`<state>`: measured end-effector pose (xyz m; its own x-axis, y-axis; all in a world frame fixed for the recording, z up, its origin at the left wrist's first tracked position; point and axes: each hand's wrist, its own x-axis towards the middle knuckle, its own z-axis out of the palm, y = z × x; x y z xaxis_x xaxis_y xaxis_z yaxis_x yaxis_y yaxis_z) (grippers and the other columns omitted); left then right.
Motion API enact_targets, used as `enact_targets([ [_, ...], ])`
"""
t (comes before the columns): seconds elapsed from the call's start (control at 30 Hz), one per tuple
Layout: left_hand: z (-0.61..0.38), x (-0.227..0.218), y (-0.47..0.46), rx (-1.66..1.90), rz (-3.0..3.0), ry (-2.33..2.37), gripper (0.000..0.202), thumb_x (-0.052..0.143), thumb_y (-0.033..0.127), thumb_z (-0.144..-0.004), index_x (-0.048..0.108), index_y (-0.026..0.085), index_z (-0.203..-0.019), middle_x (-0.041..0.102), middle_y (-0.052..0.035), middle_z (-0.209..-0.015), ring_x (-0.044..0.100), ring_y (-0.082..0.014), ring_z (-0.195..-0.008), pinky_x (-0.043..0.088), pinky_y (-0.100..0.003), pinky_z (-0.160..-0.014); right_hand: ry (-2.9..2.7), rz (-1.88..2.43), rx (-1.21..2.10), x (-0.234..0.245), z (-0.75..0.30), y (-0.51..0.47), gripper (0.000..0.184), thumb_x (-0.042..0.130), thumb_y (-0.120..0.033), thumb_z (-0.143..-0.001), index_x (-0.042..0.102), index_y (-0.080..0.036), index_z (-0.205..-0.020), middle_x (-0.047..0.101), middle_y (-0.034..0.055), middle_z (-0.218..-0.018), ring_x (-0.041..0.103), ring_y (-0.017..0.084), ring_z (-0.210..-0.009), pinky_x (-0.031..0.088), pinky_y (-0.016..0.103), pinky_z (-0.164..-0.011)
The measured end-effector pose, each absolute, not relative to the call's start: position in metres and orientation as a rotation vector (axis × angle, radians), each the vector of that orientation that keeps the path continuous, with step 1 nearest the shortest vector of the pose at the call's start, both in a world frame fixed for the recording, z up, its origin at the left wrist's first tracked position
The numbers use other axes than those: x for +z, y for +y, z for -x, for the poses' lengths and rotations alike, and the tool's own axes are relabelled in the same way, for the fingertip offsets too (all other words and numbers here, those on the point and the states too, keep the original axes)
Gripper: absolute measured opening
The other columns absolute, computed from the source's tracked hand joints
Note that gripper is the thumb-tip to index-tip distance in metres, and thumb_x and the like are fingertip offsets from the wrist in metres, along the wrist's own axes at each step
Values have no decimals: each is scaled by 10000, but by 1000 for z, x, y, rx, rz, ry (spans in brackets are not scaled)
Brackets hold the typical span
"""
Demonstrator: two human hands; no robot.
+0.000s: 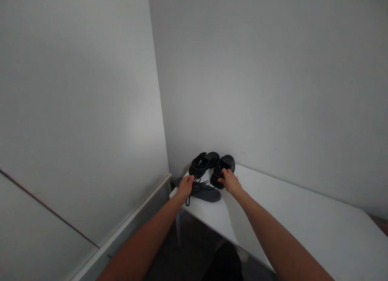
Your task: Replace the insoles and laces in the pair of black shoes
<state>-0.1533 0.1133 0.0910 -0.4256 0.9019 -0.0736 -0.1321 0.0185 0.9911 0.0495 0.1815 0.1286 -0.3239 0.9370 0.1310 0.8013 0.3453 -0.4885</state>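
Left fingers point(190, 179), curled, rest at the grey sneaker point(209, 195) laces; right fingers point(223, 173), half-curled, touch a black shoe point(227, 164) just behind that sneaker, grip unclear on both.

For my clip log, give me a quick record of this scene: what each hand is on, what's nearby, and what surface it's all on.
Left hand: left hand resting on the laces of a dark grey lace-up shoe
Right hand: right hand with its fingers on a black shoe
Nearby: second black shoe, beside the one under the right hand; black lace looping down from the grey shoe
Surface: white table
Setting: table corner beside a pale wall
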Motion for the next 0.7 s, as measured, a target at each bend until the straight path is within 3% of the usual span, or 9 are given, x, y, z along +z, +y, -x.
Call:
enact_targets([
  [0.1, 154, 86, 113, 1540, -1005, 1592, 164, 587, 235, -725, 582, 169, -576, 576, -29, -641, 546, -197, -795, 382, -297, -810, -2316, 1519, 382, 133, -58, 178, 232, 525, -146, -787, 517, -162, -1018, 513, 109, -1022, 554, 211, -858, 355, 297, -704],
  [0.2, 155, 83, 110, 1560, -1121, 1700, 77, 553, 220, -742, 611, 171, -727, 606, -62, -824, 525, -224, -955, 333, -339, -927, -2362, 1498, 306, 141, -75, 167, 200, 473, -134, -814, 509, -165, -1008, 509, 101, -1005, 546, 193, -836, 355, 284, -689],
  [0.33, 154, 80, 101, 1584, -1220, 1798, 251, 449, 218, -801, 562, 164, -1018, 554, -103, -1090, 444, -227, -1118, 268, -383, -1011, -2355, 1475, 239, 154, -115, 138, 175, 416, -164, -850, 488, -184, -1008, 497, 86, -1005, 529, 176, -843, 376, 274, -705],
  [0.47, 149, 82, 83, 1562, -1645, 2021, 347, 387, 244, -838, 504, 156, -1152, 461, -126, -1235, 370, -234, -1193, 247, -414, -1036, -2334, 1384, 214, 161, -168, 85, 103, 412, -210, -852, 499, -199, -906, 503, 80, -984, 527, 191, -841, 404, 295, -709],
  [0.57, 139, 88, 68, 1369, -2107, 2034, 354, 451, 271, -817, 527, 195, -1154, 409, -107, -1310, 315, -255, -1237, 219, -441, -1049, -2302, 1392, 237, 159, -200, 38, 81, 434, -233, -840, 512, -217, -856, 523, 70, -967, 546, 195, -822, 415, 295, -701],
  [0.7, 124, 92, 59, 940, -2463, 1945, 342, 576, 302, -734, 598, 228, -1068, 468, -80, -1271, 297, -295, -1237, 176, -474, -1052, -2233, 1458, 298, 149, -219, -15, 76, 451, -228, -827, 527, -226, -835, 541, 69, -970, 563, 192, -807, 425, 289, -699],
])
